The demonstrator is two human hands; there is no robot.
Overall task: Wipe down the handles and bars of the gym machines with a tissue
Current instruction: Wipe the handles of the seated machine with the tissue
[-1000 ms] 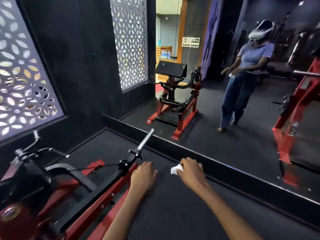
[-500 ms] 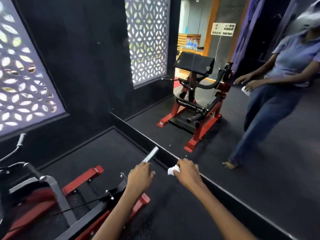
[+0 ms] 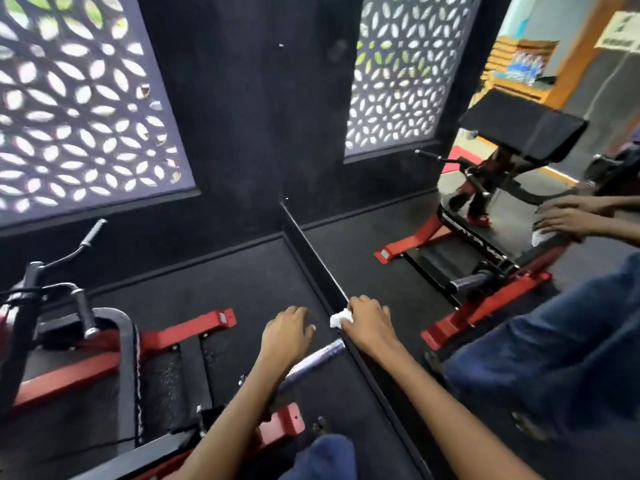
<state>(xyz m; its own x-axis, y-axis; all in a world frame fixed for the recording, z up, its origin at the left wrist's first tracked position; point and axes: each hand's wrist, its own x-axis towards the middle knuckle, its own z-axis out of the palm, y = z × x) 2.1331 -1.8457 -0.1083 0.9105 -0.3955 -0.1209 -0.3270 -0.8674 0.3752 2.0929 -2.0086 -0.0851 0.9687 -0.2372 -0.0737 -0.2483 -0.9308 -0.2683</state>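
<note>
Right now the person stands close to a big mirror that runs along the dark floor (image 3: 242,271), next to a red and black gym machine (image 3: 114,355). The right hand (image 3: 372,325) has its grip curled tight around a small white tissue (image 3: 341,319), which pokes out by the thumb, just beside the bottom edge of the mirror (image 3: 311,244). The left hand (image 3: 287,332) holds nothing; its fingers hang loose and a little bent, above the floor. A shiny silver bar (image 3: 317,358) sticks out from the machine, and its end sits just under and between the two hands, near the mirror edge. The tissue is near the bar but not on it, so I think the wiping of this bar has not begun. Some things could go wrong from here. The tissue is small and scrunched up, so it may only rub a thin strip and miss the underside of the bar. The bar end is very close to the mirror, so the knuckles could bump the glass. If the bar swings when pushed, the free hand may need to steady it. The black handle (image 3: 91,233) far back by the wall could be forgotten.
</note>
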